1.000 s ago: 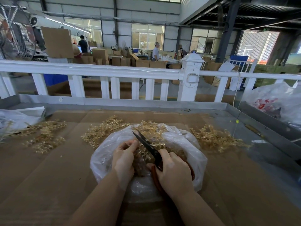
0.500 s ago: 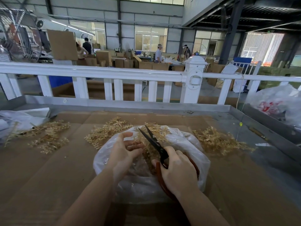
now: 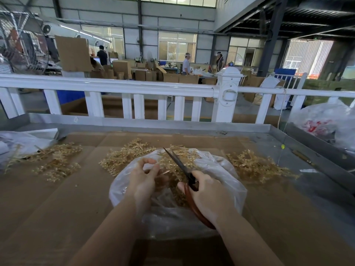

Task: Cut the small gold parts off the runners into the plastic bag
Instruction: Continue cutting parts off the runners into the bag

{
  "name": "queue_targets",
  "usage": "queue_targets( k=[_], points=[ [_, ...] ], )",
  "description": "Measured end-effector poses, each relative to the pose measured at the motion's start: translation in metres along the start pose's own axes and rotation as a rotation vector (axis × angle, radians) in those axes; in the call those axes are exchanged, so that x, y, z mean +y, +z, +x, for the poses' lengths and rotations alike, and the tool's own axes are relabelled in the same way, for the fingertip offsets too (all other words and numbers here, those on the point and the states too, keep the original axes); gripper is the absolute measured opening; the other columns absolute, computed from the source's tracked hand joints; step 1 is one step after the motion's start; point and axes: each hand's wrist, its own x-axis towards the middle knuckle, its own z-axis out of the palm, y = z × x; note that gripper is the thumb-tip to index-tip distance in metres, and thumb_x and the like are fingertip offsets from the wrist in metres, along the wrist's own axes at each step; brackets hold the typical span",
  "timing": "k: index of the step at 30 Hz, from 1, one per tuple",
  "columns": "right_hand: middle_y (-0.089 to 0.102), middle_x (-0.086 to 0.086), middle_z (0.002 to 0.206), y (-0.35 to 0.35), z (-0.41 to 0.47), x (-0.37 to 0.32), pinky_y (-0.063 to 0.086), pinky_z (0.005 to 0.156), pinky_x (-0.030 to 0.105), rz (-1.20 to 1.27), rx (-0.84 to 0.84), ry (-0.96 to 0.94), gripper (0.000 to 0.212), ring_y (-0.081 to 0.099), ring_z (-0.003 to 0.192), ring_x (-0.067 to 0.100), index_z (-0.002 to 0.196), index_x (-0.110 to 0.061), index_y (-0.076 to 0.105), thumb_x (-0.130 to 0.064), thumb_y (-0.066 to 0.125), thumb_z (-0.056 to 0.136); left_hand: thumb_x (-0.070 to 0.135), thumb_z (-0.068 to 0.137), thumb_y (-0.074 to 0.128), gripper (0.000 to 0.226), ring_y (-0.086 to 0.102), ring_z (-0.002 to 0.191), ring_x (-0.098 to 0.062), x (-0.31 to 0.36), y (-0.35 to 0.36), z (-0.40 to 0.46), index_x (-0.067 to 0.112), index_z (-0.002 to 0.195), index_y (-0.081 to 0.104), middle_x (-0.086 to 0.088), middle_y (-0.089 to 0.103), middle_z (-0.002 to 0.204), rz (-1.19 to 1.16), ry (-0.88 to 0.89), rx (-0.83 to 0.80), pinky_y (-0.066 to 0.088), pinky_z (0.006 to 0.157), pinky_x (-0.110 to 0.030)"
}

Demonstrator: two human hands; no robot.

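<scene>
Your right hand [image 3: 208, 194] is gripping the red-handled scissors [image 3: 185, 175], blades together and pointing away over the plastic bag [image 3: 226, 181] lying on the tabletop [image 3: 57, 204], while your left hand [image 3: 143, 179] is pinching a gold runner [image 3: 169, 166] above the bag's mouth; more runners [image 3: 253, 166] are lying scattered just beyond.

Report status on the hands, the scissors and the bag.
Right hand grips scissors, blades closed. Left hand pinches a gold runner over the open plastic bag. Uncut gold runners piled alongside; nothing blocking.
</scene>
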Motion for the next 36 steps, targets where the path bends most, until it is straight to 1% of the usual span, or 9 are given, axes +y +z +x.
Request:
queue_targets(
  k=[3, 6, 9, 11, 15, 18, 23, 30, 36],
  points=[
    [0.063, -0.009, 0.105, 0.008, -0.006, 0.000, 0.047, 0.085, 0.021, -0.023, 0.066, -0.019, 0.039, 0.059, 0.099, 0.008, 0.119, -0.030, 0.053, -0.056, 0.050, 0.090, 0.008, 0.099, 0.047, 0.020, 0.070, 0.072, -0.019, 0.000, 0.001, 0.000, 0.011, 0.109, 0.064, -0.012, 0.071, 0.084, -0.298, -0.156, -0.101, 0.058, 0.056, -0.028],
    [0.061, -0.009, 0.106, 0.016, -0.010, 0.002, 0.043, 0.083, 0.016, -0.062, 0.156, -0.044, 0.041, 0.057, 0.099, 0.007, 0.123, -0.032, 0.052, -0.057, 0.048, 0.090, -0.003, 0.093, 0.049, 0.037, 0.068, 0.101, -0.027, -0.001, -0.005, -0.003, 0.013, 0.124, 0.060, -0.018, 0.069, 0.113, -0.416, -0.171, -0.259, 0.056, 0.085, -0.036],
    [0.060, -0.010, 0.109, 0.023, -0.015, 0.004, 0.039, 0.083, 0.014, -0.093, 0.209, -0.067, 0.045, 0.055, 0.103, 0.007, 0.130, -0.033, 0.048, -0.057, 0.046, 0.091, -0.016, 0.086, 0.048, 0.051, 0.071, 0.077, -0.017, -0.006, -0.007, -0.005, 0.020, 0.119, 0.061, -0.010, 0.072, 0.094, -0.442, -0.106, -0.261, 0.060, 0.067, -0.025],
    [0.063, -0.006, 0.107, 0.027, -0.017, 0.003, 0.043, 0.085, 0.019, -0.100, 0.260, -0.092, 0.045, 0.059, 0.101, 0.012, 0.130, -0.027, 0.053, -0.050, 0.054, 0.091, -0.017, 0.079, 0.053, 0.044, 0.071, 0.069, -0.016, -0.002, -0.005, -0.006, 0.019, 0.105, 0.062, -0.008, 0.070, 0.078, -0.486, -0.037, -0.241, 0.059, 0.061, -0.023],
    [0.069, 0.004, 0.087, 0.028, -0.017, 0.004, 0.054, 0.071, 0.031, -0.061, 0.462, -0.135, 0.042, 0.067, 0.081, 0.023, 0.113, -0.007, 0.067, -0.031, 0.076, 0.080, -0.007, 0.070, 0.058, 0.022, 0.071, 0.079, -0.016, 0.017, -0.001, -0.007, 0.008, 0.077, 0.071, -0.010, 0.071, 0.084, -0.524, 0.212, -0.329, 0.057, 0.071, -0.021],
    [0.068, 0.005, 0.090, 0.023, -0.014, 0.002, 0.050, 0.072, 0.028, -0.030, 0.530, -0.145, 0.043, 0.066, 0.083, 0.023, 0.115, -0.006, 0.066, -0.034, 0.072, 0.083, -0.004, 0.070, 0.058, 0.027, 0.071, 0.088, -0.013, 0.029, 0.004, -0.004, 0.009, 0.085, 0.077, -0.005, 0.075, 0.094, -0.553, 0.289, -0.303, 0.056, 0.077, -0.021],
    [0.068, 0.005, 0.090, 0.024, -0.013, 0.005, 0.053, 0.072, 0.031, -0.073, 0.506, -0.135, 0.044, 0.066, 0.084, 0.023, 0.115, -0.007, 0.066, -0.033, 0.075, 0.080, -0.010, 0.089, 0.049, 0.038, 0.069, 0.094, -0.004, 0.001, 0.007, -0.005, 0.013, 0.112, 0.069, 0.008, 0.073, 0.105, -0.292, 0.066, -0.310, 0.055, 0.074, -0.020],
    [0.066, 0.000, 0.104, 0.034, -0.016, 0.018, 0.049, 0.084, 0.028, -0.145, 0.306, -0.100, 0.046, 0.060, 0.099, 0.018, 0.124, -0.020, 0.060, -0.047, 0.062, 0.087, -0.014, 0.082, 0.060, 0.025, 0.070, 0.078, -0.014, -0.030, 0.006, -0.001, 0.008, 0.090, 0.069, -0.001, 0.072, 0.079, -0.273, 0.019, -0.068, 0.055, 0.061, -0.018],
    [0.065, -0.001, 0.109, 0.034, -0.016, 0.021, 0.048, 0.088, 0.029, -0.126, 0.294, -0.089, 0.049, 0.058, 0.105, 0.018, 0.126, -0.023, 0.057, -0.051, 0.059, 0.087, -0.015, 0.081, 0.055, 0.035, 0.072, 0.069, -0.012, -0.027, 0.004, -0.001, 0.012, 0.079, 0.078, -0.006, 0.074, 0.076, -0.423, -0.046, -0.153, 0.055, 0.058, -0.018]
  ],
)
